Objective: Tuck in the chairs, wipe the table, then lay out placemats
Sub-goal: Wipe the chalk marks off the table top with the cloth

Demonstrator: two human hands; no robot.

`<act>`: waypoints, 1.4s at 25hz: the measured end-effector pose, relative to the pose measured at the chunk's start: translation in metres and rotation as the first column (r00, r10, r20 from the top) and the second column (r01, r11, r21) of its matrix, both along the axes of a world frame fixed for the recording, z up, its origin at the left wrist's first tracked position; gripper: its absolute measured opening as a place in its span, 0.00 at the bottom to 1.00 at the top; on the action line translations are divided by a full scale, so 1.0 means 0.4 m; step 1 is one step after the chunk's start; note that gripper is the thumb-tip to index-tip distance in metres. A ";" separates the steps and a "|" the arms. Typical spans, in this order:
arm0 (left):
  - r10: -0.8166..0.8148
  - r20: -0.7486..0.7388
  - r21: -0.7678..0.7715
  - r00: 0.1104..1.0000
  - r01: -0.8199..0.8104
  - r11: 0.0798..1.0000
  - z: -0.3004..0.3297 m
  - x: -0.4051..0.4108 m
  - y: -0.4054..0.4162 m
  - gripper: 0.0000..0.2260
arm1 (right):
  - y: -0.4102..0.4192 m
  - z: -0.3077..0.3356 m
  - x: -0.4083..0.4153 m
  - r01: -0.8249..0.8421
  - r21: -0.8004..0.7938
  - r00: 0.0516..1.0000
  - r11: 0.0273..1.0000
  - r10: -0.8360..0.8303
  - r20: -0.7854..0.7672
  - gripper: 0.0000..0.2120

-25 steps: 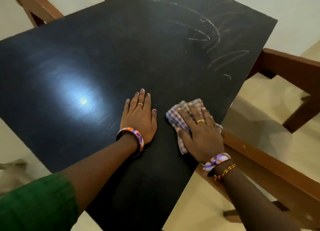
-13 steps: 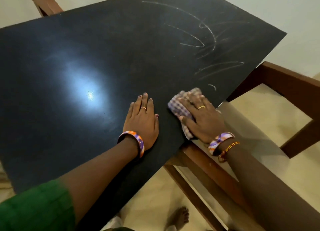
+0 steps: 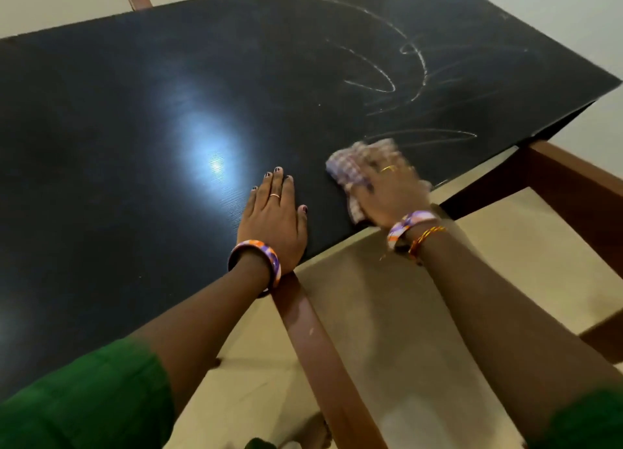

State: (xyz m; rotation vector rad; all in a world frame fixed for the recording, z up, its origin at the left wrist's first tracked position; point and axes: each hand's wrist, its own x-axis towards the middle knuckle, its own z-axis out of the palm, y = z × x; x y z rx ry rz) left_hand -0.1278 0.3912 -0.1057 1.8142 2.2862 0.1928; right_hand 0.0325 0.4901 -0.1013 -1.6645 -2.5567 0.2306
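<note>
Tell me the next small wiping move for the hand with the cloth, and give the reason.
Probably push the checked cloth forward and to the right, across the pale streaks. The right hand presses it flat near the black table's near edge, while curved marks cover the far right part. The left hand lies flat, bracing.

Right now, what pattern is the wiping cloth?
A small purple-and-white check, blurred by motion, on the cloth in the head view.
</note>
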 end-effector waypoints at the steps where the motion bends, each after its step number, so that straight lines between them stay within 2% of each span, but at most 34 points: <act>1: 0.009 -0.004 0.002 1.000 -0.009 1.000 -0.001 0.003 0.002 0.25 | 0.073 -0.004 0.031 0.119 -0.042 0.993 0.992 -0.118 0.010 0.26; 2: 0.016 -0.002 0.008 1.000 -0.016 1.000 -0.001 0.004 0.006 0.25 | 0.148 -0.016 0.047 0.221 -0.085 0.975 0.971 -0.222 0.005 0.27; 4: 0.031 0.013 0.023 0.999 -0.031 0.999 0.000 0.002 0.009 0.25 | 0.203 -0.023 0.007 0.248 -0.099 0.968 0.964 -0.250 -0.009 0.29; 8: 0.036 0.027 0.040 0.999 -0.037 0.998 0.000 -0.004 0.006 0.25 | 0.031 -0.025 -0.107 -0.130 -0.005 0.991 0.991 0.130 -0.041 0.27; 10: 0.034 0.028 0.036 0.999 -0.035 0.999 0.000 -0.003 0.009 0.25 | -0.037 -0.026 -0.036 -0.190 0.042 0.979 0.981 0.192 -0.065 0.27; 12: 0.045 0.016 0.036 0.999 -0.046 0.998 -0.002 -0.001 0.012 0.25 | 0.021 -0.022 0.044 -0.039 0.035 0.998 0.999 0.041 -0.045 0.30; 14: 0.052 0.008 0.025 0.999 -0.052 0.998 -0.001 0.000 0.013 0.25 | 0.131 -0.016 0.059 0.205 -0.072 0.978 0.976 -0.207 -0.021 0.29; 15: 0.052 0.009 0.019 0.999 -0.052 0.998 -0.002 0.002 0.013 0.25 | 0.158 -0.006 0.036 0.267 -0.103 0.962 0.958 -0.271 -0.027 0.29; 17: 0.055 0.017 0.024 0.998 -0.055 0.998 -0.002 0.000 0.012 0.24 | 0.125 0.000 -0.047 0.226 -0.081 0.974 0.971 -0.228 -0.018 0.29; 20: 0.044 0.012 0.044 0.999 -0.045 0.998 -0.003 -0.004 0.014 0.24 | -0.016 -0.026 -0.073 -0.043 -0.037 0.999 0.998 0.044 0.018 0.27; 21: 0.040 0.007 0.042 0.999 -0.040 0.998 -0.002 -0.004 0.014 0.24 | -0.032 -0.036 -0.042 -0.051 -0.010 0.998 0.999 0.051 0.021 0.27; 23: 0.041 0.003 0.036 0.999 -0.041 0.999 -0.002 -0.001 0.014 0.24 | 0.042 -0.047 0.033 0.093 0.028 0.996 0.995 -0.093 -0.013 0.28; 25: 0.041 0.008 0.048 0.999 -0.041 0.998 -0.006 0.002 0.016 0.24 | 0.147 -0.049 0.081 0.287 -0.074 0.958 0.955 -0.288 -0.006 0.30; 27: 0.033 0.032 0.067 0.999 -0.035 0.997 -0.011 -0.004 0.024 0.23 | 0.166 -0.051 0.067 0.382 -0.110 0.924 0.918 -0.380 0.036 0.30; 29: 0.014 0.057 0.066 0.998 -0.018 0.998 -0.011 -0.009 0.014 0.22 | 0.082 -0.051 0.011 0.358 -0.043 0.933 0.933 -0.355 0.053 0.30; 32: -0.035 0.095 0.094 0.995 0.026 0.995 -0.008 0.008 -0.052 0.21 | -0.091 -0.026 -0.025 0.203 0.039 0.979 0.978 -0.203 0.001 0.26; 35: 0.017 0.144 0.081 0.989 -0.029 0.996 -0.002 0.058 -0.152 0.23 | -0.209 0.036 -0.006 0.067 -0.069 0.994 0.995 -0.073 -0.086 0.23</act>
